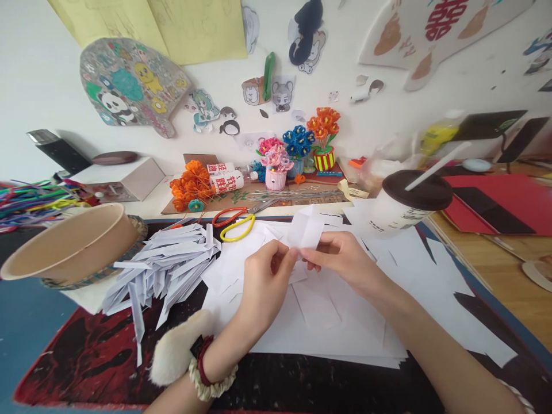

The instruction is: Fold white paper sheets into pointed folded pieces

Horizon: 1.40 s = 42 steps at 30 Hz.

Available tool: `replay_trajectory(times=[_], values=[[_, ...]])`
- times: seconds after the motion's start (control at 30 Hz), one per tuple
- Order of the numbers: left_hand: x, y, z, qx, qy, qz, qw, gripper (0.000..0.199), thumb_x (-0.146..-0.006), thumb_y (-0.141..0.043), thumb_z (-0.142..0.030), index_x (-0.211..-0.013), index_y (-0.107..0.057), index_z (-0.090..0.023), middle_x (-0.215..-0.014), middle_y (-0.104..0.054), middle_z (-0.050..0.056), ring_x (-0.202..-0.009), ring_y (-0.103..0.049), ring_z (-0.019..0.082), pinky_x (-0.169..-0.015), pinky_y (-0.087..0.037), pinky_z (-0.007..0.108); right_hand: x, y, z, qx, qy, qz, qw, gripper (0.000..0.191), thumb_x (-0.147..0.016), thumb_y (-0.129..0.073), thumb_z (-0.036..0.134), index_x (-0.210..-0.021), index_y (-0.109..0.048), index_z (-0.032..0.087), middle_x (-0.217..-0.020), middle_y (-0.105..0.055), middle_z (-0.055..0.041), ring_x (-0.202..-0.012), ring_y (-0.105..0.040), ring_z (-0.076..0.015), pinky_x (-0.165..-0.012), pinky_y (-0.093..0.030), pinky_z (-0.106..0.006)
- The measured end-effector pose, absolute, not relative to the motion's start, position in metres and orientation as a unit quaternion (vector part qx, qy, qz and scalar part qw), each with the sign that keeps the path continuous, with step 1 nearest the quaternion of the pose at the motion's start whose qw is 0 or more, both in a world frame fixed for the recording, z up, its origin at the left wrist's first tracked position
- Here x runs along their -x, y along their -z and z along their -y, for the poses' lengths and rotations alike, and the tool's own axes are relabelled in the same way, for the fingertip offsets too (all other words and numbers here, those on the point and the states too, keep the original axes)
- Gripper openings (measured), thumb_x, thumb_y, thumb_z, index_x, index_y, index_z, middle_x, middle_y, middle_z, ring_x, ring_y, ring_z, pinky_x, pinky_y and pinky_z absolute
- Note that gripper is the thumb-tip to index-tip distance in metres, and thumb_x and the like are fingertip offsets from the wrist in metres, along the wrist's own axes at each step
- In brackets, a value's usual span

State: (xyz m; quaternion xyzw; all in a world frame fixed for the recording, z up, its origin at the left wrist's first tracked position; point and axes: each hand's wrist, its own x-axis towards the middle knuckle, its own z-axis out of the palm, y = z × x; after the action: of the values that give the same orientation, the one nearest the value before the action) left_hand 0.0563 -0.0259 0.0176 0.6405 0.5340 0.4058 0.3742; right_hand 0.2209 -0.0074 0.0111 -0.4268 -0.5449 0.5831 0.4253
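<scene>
Both hands meet over the stacked white sheets [328, 328] and hold a small piece of white paper [307, 227], which stands up curved above the fingertips. My left hand [269, 270] pinches its lower left edge between thumb and index finger. My right hand [334, 253] grips it from the right, thumb in front and the other fingers partly hidden behind. Left of my left hand lies a heap of folded white paper strips [172, 264]. Scissors with red and yellow handles [237, 224] rest just behind the sheets.
A pale round container [73, 241] is at the left. A cup with a dark lid and straw [399, 201] stands behind my right hand. Pipe-cleaner flowers [276, 161] line the wall. A fluffy cream item [179, 348] lies beside my left wrist.
</scene>
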Motion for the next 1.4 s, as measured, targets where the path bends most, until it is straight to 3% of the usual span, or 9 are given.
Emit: replay_trajectory(times=[0.2, 0.4, 0.63, 1.4], values=[[-0.0571, -0.0171, 0.0259, -0.645, -0.398, -0.532, 0.377, 0.031, -0.088, -0.054, -0.035, -0.063, -0.050, -0.018, -0.059, -0.048, -0.003, -0.055, -0.041, 0.011, -0.053, -0.033, 0.024, -0.2194, -0.0127, 0.0073, 0.447, -0.571, 0.540, 0.427, 0.017, -0.073, -0.075, 0.034, -0.075, -0.071, 0.017, -0.062, -0.062, -0.0007, -0.058, -0.056, -0.0130, -0.053, -0.046, -0.027], [-0.0549, -0.0152, 0.0229, -0.599, -0.441, -0.507, 0.435, 0.020, -0.087, -0.056, -0.036, -0.079, -0.058, -0.017, -0.073, -0.062, 0.002, -0.066, -0.056, 0.014, -0.059, -0.042, 0.025, -0.2188, -0.0132, 0.0083, 0.448, -0.557, 0.551, 0.432, 0.015, -0.072, -0.074, 0.031, -0.070, -0.069, 0.017, -0.059, -0.060, 0.0006, -0.057, -0.055, -0.0128, -0.052, -0.046, -0.027], [-0.0566, -0.0159, 0.0246, -0.587, -0.461, -0.519, 0.415, 0.021, -0.088, -0.056, -0.032, -0.074, -0.057, -0.017, -0.070, -0.062, 0.001, -0.063, -0.054, 0.013, -0.055, -0.040, 0.024, -0.2197, -0.0105, 0.0077, 0.438, -0.556, 0.567, 0.421, 0.015, -0.076, -0.072, 0.032, -0.078, -0.072, 0.018, -0.064, -0.063, -0.0007, -0.060, -0.057, -0.0134, -0.054, -0.048, -0.027], [-0.0570, -0.0088, 0.0243, -0.578, -0.458, -0.510, 0.443, 0.018, -0.088, -0.056, -0.033, -0.078, -0.058, -0.017, -0.072, -0.063, 0.001, -0.060, -0.054, 0.012, -0.056, -0.042, 0.024, -0.2217, -0.0106, 0.0077, 0.449, -0.558, 0.561, 0.416, 0.015, -0.075, -0.074, 0.032, -0.073, -0.073, 0.017, -0.063, -0.064, -0.0013, -0.057, -0.057, -0.0131, -0.054, -0.049, -0.027]])
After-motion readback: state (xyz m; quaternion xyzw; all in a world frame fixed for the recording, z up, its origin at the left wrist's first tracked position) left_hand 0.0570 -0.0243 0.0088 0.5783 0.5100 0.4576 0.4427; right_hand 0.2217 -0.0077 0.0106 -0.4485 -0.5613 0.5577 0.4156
